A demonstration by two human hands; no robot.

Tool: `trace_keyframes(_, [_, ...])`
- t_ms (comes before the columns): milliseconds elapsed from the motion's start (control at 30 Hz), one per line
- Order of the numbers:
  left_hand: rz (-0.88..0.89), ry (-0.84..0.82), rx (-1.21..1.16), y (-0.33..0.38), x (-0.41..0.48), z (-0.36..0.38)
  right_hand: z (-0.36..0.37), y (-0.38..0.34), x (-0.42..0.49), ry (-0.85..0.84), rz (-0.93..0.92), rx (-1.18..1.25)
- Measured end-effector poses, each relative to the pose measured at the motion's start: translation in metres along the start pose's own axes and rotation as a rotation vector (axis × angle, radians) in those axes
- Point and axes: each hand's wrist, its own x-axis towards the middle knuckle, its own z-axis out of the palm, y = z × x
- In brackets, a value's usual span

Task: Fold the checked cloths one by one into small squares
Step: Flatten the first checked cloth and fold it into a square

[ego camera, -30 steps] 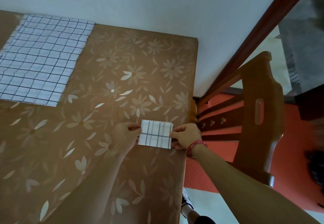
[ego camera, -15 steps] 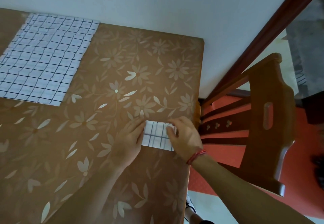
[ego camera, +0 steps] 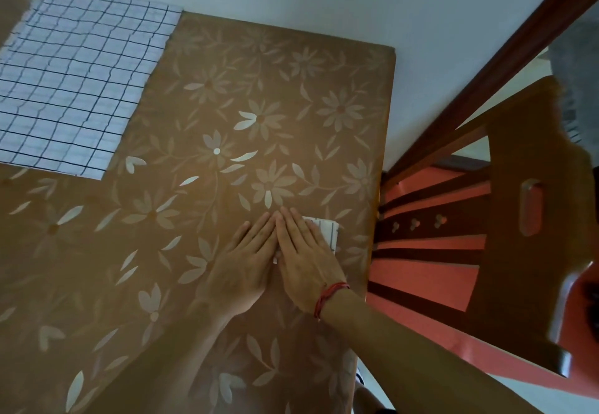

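Observation:
A small folded checked cloth (ego camera: 329, 232) lies near the table's right edge, almost wholly covered by my hands; only its right strip shows. My left hand (ego camera: 244, 264) and my right hand (ego camera: 306, 259) lie flat side by side on it, fingers straight and pressing down. A red thread bracelet circles my right wrist. A large white cloth with dark checks (ego camera: 74, 89) lies spread flat at the table's far left corner.
The table (ego camera: 227, 105) carries a brown covering with pale flowers and stands against a white wall. A wooden chair (ego camera: 518, 225) stands just right of the table over a red floor. The table's right edge runs close beside my right hand.
My hands went from pinching the folded cloth's left and right edges to lying flat on top of it. The view has shifted slightly.

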Motion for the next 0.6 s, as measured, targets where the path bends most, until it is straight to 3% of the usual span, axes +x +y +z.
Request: trace_keyframes(600, [-0.04, -0.04, 0.001, 0.004, 0.001, -0.003, -0.028, 0.052, -0.032, -0.082, 0.067, -0.173])
